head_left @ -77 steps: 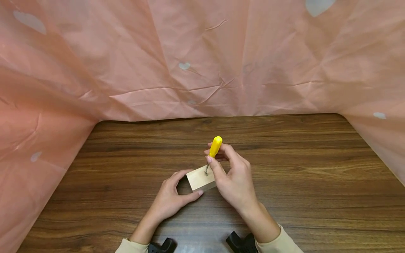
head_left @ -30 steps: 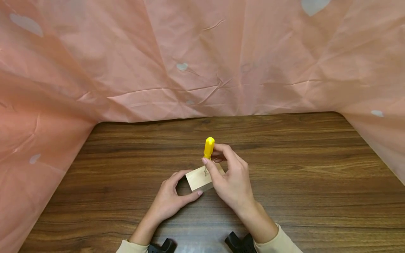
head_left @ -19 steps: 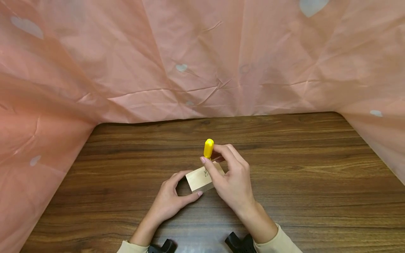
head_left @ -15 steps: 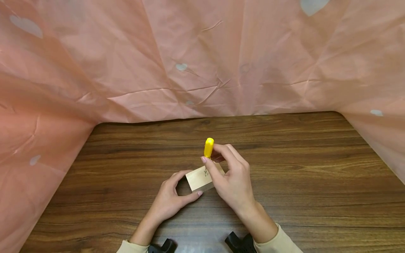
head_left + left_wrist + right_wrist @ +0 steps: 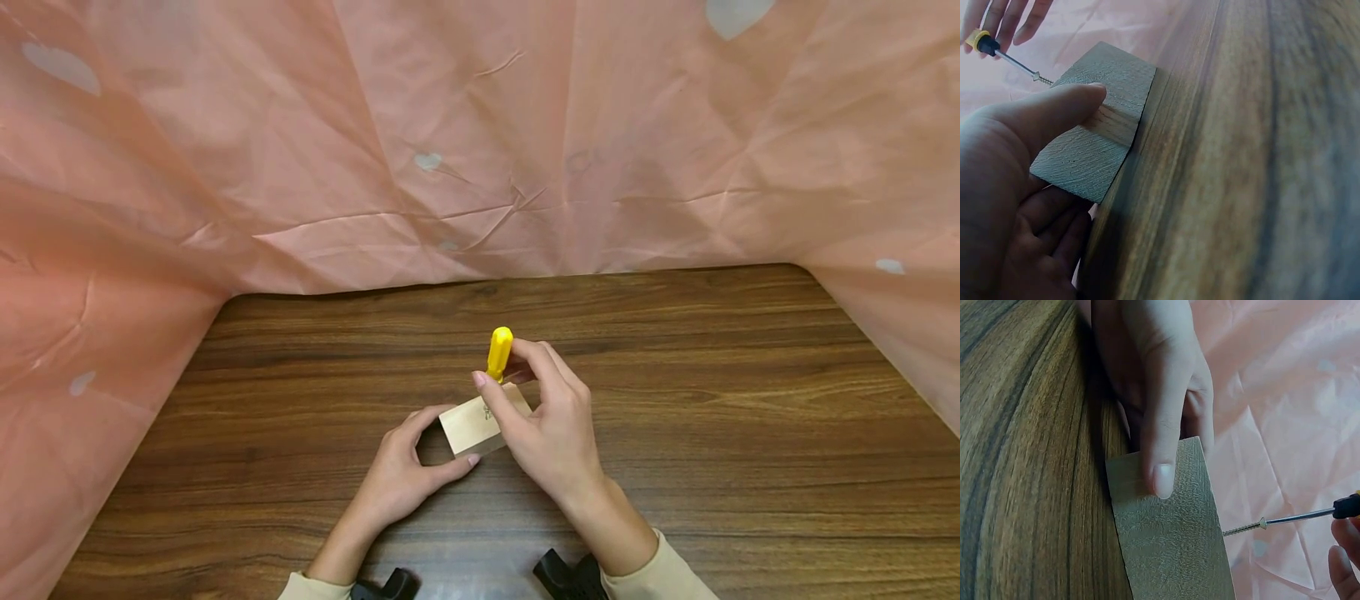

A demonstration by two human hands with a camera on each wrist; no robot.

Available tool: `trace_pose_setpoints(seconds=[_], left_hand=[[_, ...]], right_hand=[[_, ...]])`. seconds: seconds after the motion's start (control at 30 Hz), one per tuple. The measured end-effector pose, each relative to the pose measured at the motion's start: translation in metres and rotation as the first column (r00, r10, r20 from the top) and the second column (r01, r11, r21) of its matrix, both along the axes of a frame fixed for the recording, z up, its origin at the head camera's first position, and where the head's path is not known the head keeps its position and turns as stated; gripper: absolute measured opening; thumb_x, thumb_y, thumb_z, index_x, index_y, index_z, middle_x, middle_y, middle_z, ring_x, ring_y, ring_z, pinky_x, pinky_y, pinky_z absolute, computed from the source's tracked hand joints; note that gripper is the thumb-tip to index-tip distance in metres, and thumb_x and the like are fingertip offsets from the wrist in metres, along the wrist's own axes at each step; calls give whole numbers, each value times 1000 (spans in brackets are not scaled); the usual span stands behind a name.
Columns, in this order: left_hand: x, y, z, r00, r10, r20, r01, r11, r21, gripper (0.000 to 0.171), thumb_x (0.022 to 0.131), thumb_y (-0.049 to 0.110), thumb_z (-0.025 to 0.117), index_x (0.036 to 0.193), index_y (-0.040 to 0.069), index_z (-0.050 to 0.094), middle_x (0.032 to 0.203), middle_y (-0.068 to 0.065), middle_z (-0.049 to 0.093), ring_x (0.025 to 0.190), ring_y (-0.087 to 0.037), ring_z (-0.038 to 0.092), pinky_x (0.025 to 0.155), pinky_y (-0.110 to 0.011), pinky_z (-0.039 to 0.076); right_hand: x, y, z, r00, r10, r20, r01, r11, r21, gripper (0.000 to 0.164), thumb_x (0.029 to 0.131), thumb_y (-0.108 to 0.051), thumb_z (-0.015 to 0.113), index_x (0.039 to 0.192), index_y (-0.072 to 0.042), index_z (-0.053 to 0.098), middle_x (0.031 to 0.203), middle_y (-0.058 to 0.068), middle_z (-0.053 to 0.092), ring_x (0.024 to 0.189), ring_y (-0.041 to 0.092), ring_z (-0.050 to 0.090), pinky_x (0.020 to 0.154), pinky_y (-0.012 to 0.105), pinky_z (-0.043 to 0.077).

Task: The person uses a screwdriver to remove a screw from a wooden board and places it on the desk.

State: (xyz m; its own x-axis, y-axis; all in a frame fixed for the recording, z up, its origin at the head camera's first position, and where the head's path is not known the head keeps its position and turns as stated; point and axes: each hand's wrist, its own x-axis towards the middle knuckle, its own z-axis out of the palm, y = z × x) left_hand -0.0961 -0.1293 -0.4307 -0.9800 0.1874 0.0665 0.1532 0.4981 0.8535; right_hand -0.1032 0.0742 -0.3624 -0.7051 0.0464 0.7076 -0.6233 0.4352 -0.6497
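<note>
A pale wooden block (image 5: 467, 428) sits on the table, held by my left hand (image 5: 401, 475) with the thumb along its near side and the fingers at its far side. A screw (image 5: 1244, 529) stands in the block's top face, much of its threaded shank still above the wood. My right hand (image 5: 555, 429) pinches a yellow-handled screwdriver (image 5: 500, 353) between thumb and fingers. In the right wrist view the metal shaft of the screwdriver lines up with the screw, tip at the screw head. The right thumb covers part of the block in the head view.
The dark wood-grain table (image 5: 720, 433) spreads around both hands. A pink curtain (image 5: 480, 150) with pale hearts hangs along the back and sides. Black wrist devices (image 5: 572, 575) show by the sleeves at the bottom edge.
The screwdriver handle has swung left to near upright, then leaned slightly back to the right, as the right fingers shifted on it. The left hand and the block have barely moved.
</note>
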Motion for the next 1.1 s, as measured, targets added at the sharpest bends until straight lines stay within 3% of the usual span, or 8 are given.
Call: trace_pose_setpoints(seconds=[0.23, 0.5, 0.83, 1.1], left_hand=[[0, 0, 0, 1000, -6, 2, 6, 1000, 2, 56, 79, 31, 97, 130, 34, 73, 125, 10, 75, 119, -13, 67, 112, -49, 46], [0, 0, 0, 1000, -2, 4, 2, 1000, 0, 56, 79, 31, 97, 129, 35, 73, 124, 10, 75, 117, -12, 67, 111, -48, 46], [0, 0, 0, 1000, -2, 4, 2, 1000, 0, 56, 79, 32, 97, 130, 35, 73, 124, 10, 75, 118, -12, 67, 111, -49, 47], [0, 0, 1, 1000, -1, 0, 1, 1000, -4, 56, 79, 31, 97, 129, 36, 73, 123, 9, 75, 117, -12, 67, 111, -48, 47]], right_hand=[[0, 1, 1, 1000, 9, -9, -9, 1000, -4, 32, 90, -6, 86, 119, -4, 72, 100, 5, 77, 86, 16, 73, 80, 26, 60], [1, 0, 1, 1000, -10, 12, 10, 1000, -1, 29, 88, -3, 85, 113, -4, 70, 100, 7, 81, 84, 17, 74, 77, 33, 62], [0, 1, 1, 1000, -3, -10, 3, 1000, 1, 26, 89, -8, 88, 109, -4, 74, 95, 5, 74, 85, 17, 73, 79, 28, 60], [1, 1, 1, 999, 12, 34, -11, 1000, -18, 29, 90, -2, 85, 117, -2, 74, 99, 7, 78, 85, 16, 75, 76, 29, 61]])
